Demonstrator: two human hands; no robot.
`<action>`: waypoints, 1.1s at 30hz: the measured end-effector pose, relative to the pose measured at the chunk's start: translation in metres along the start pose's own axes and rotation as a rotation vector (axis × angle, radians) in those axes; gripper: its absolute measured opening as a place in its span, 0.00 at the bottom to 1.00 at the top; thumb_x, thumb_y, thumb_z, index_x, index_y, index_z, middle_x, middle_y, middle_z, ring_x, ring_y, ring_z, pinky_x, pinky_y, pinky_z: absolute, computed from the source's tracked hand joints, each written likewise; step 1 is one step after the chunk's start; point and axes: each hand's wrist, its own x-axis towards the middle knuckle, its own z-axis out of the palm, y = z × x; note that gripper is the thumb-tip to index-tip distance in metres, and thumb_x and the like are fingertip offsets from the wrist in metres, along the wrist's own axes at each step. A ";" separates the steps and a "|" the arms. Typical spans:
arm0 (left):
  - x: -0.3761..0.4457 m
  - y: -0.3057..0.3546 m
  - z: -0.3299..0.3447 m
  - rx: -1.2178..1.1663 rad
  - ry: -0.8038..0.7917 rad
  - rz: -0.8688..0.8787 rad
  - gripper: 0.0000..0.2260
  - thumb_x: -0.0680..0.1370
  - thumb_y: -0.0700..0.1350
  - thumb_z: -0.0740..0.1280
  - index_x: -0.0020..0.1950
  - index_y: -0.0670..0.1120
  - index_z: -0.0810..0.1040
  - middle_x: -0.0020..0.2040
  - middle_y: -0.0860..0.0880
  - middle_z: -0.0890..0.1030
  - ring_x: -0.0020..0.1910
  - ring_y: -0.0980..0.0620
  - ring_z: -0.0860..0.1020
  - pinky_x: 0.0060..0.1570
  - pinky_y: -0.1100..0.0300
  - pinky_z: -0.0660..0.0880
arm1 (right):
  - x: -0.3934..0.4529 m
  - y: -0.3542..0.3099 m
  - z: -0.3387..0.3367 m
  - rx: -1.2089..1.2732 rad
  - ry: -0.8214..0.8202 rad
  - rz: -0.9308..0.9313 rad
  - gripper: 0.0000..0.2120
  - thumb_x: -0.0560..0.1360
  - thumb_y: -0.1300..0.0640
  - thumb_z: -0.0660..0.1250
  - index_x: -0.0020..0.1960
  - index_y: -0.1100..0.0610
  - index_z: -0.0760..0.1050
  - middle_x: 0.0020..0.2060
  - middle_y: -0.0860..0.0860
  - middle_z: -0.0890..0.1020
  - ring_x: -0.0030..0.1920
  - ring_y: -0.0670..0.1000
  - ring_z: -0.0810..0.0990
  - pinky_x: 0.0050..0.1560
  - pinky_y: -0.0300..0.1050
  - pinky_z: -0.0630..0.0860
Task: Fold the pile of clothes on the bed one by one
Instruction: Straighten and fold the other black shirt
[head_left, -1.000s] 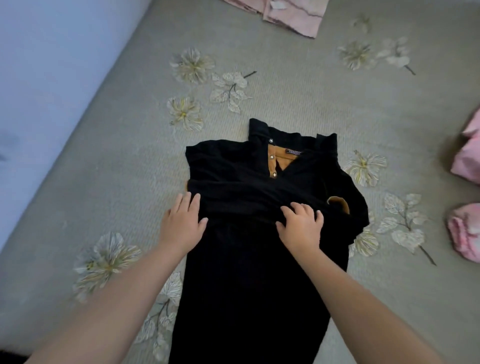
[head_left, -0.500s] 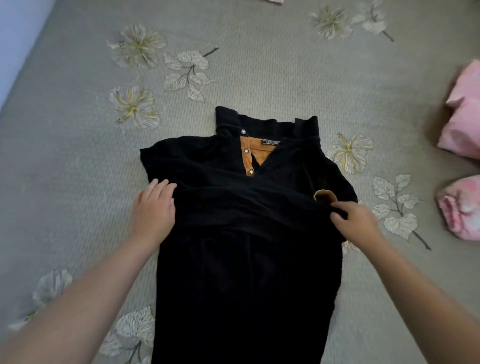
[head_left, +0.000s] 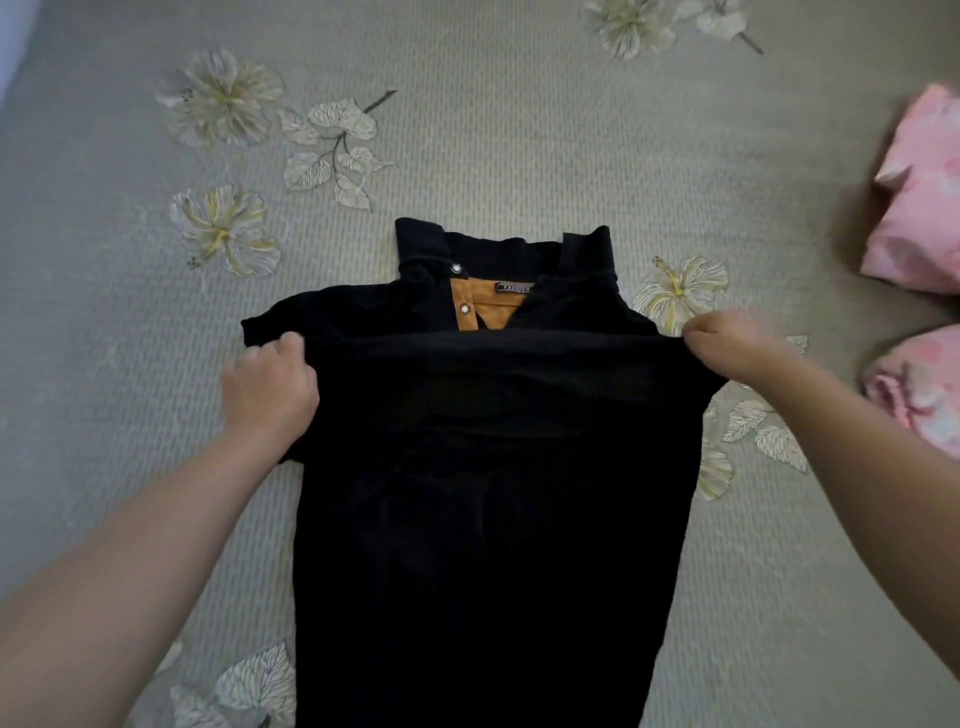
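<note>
Head view. A black shirt (head_left: 493, 467) lies flat on the bed (head_left: 519, 130), collar away from the person, its tan placket and neck label exposed. The left hand (head_left: 270, 384) has fingers curled round the left end of a raised horizontal fold; the right hand (head_left: 732, 345) pinches the right end of it, so the fold stretches between the 2 hands just below the collar. 2 pink folded garments (head_left: 919, 208) lie at the bed's right edge, well apart from the shirt. Risk: uneven pull from either hand could skew the fold line, and a slipping pinch could let the soft layer sag and crease.
</note>
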 end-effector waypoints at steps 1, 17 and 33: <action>0.001 0.000 0.002 0.106 -0.040 0.021 0.06 0.76 0.35 0.57 0.49 0.35 0.72 0.40 0.36 0.74 0.42 0.38 0.72 0.38 0.50 0.61 | 0.006 -0.005 0.004 -0.143 -0.034 0.012 0.12 0.76 0.58 0.54 0.36 0.58 0.71 0.33 0.52 0.72 0.45 0.55 0.72 0.59 0.49 0.61; -0.062 0.034 0.048 -0.112 0.028 0.355 0.10 0.66 0.31 0.73 0.47 0.32 0.81 0.46 0.33 0.80 0.45 0.32 0.79 0.43 0.41 0.77 | -0.074 -0.025 0.133 -0.087 0.679 -0.320 0.14 0.64 0.65 0.74 0.50 0.63 0.81 0.54 0.62 0.80 0.55 0.65 0.78 0.54 0.73 0.65; -0.079 0.016 0.055 0.012 -0.194 0.380 0.21 0.72 0.34 0.68 0.64 0.34 0.71 0.66 0.35 0.70 0.68 0.36 0.65 0.64 0.40 0.62 | -0.079 0.004 0.151 -0.050 0.205 -0.384 0.23 0.78 0.58 0.60 0.72 0.55 0.61 0.74 0.56 0.55 0.74 0.58 0.55 0.70 0.58 0.54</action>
